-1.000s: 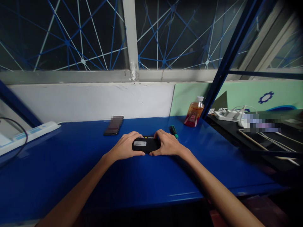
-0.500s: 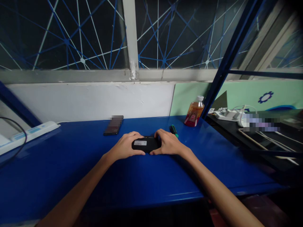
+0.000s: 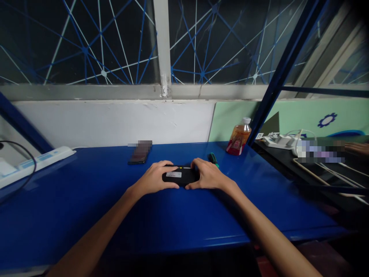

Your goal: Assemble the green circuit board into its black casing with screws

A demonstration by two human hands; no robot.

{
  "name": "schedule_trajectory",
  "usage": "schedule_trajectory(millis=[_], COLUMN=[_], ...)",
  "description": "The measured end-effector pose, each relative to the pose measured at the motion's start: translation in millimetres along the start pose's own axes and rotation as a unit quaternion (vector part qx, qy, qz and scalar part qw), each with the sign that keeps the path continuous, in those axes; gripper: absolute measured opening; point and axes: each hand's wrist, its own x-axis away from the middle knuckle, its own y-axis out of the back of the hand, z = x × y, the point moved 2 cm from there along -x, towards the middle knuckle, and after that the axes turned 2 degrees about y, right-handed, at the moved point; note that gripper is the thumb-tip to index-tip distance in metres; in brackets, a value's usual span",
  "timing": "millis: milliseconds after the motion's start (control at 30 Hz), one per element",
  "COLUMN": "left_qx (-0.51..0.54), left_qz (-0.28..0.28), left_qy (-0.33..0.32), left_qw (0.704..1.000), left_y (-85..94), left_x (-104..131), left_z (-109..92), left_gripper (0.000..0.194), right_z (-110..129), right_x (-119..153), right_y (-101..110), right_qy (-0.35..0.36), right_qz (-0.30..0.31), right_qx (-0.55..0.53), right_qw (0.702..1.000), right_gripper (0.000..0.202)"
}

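Between my two hands is a flat black box-shaped device (image 3: 184, 177) with a pale label and a small yellow mark on its upper face. My left hand (image 3: 155, 177) grips its left end, thumb at the near edge and fingers over the far edge. The right end is held the same way by my right hand (image 3: 209, 175). Just beyond my right hand lies a screwdriver with a green and black handle (image 3: 213, 159), its shaft not visible. A dark phone (image 3: 139, 154) lies farther back, beyond my left hand.
A bottle of reddish-orange drink (image 3: 238, 137) stands at the back right of the blue table (image 3: 161, 219). On the left edge is a white power strip (image 3: 54, 157) with a dark cable. Past the blue post, another person's hand (image 3: 357, 148) shows over a black table with white cables.
The whole view has shifted slightly to the right. Both hands keep their hold on the black device, and its yellow mark shows more clearly. Another person's hand has appeared at the far right.
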Motion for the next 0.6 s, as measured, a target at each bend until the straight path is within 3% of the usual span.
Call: schedule_trajectory(millis=[600], left_qx=[-0.032], left_qz=[-0.008], left_qy=[-0.009], left_qw=[0.999], left_y=[-1.1], left_x=[0.0], left_z=[0.8], left_gripper=[0.062], right_z=[-1.6], right_x=[-0.5], right_y=[3.6], right_qy=[0.01], right_qz=[-0.007], right_qx=[0.026], right_qw=[1.0], right_gripper=[0.063])
